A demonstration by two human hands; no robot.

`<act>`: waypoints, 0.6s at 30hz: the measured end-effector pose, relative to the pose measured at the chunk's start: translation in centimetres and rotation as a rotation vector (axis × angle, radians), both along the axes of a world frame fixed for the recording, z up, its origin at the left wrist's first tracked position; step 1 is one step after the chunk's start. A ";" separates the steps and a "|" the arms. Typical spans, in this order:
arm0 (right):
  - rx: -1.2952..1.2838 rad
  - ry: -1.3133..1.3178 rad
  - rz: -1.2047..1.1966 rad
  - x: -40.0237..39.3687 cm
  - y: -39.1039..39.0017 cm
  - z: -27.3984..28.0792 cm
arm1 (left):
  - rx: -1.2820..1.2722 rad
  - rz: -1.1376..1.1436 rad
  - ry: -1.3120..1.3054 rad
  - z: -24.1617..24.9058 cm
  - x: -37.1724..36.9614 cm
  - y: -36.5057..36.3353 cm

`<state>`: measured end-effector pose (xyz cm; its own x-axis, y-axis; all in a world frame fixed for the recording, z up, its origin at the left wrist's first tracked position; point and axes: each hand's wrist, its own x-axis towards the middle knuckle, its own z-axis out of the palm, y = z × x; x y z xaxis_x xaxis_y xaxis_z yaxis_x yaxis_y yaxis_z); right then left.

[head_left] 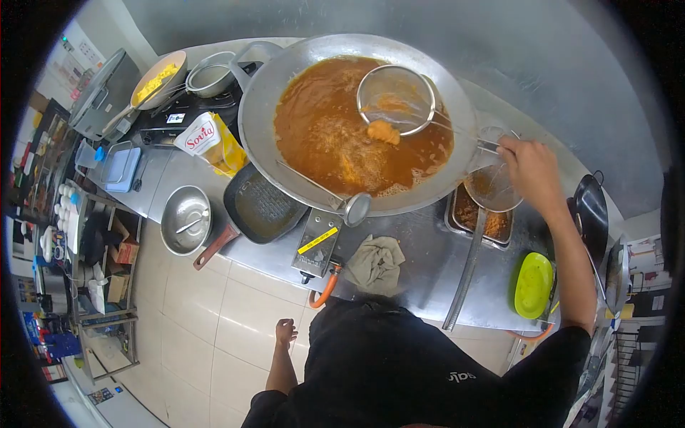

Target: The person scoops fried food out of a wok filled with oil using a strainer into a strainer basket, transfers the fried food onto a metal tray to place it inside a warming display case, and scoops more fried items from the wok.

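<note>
My right hand (531, 167) is closed around the handle of a round wire strainer (394, 96), whose basket hangs over the large metal wok (255, 128) at the centre. Brown oil (307, 107) bubbles in the wok, and a fried orange-brown piece (384, 131) lies at the strainer's near rim. My left hand (286, 332) hangs low over the floor, away from the counter, its fingers curled; whether they hold anything is too small to tell. A small ladle (357, 209) rests across the wok's near edge.
Left of the wok are a Sovia bag (207, 143), a square pan (264, 207), a steel bowl (186, 220) and a pan with yellow food (158, 80). Nearer lies a cloth (375, 264). At right are a tray of brown crumbs (496, 225) and a green dish (534, 285).
</note>
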<state>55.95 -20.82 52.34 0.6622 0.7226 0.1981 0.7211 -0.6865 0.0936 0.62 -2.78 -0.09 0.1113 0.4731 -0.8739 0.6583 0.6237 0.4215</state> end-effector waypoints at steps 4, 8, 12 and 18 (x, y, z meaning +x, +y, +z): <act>0.064 0.038 -0.054 1.0 -0.5 -0.8 | -0.018 -0.021 -0.012 -0.7 -0.2 0.2; 0.170 0.183 -0.085 3.2 -2.9 -0.8 | -0.023 -0.036 -0.006 -0.7 -0.2 0.4; 0.170 0.179 -0.159 5.2 -7.8 0.4 | -0.037 -0.021 0.017 -0.3 -0.1 0.4; 0.356 0.210 -0.581 0.2 -15.3 3.1 | -0.067 -0.121 0.034 -1.1 -0.9 0.6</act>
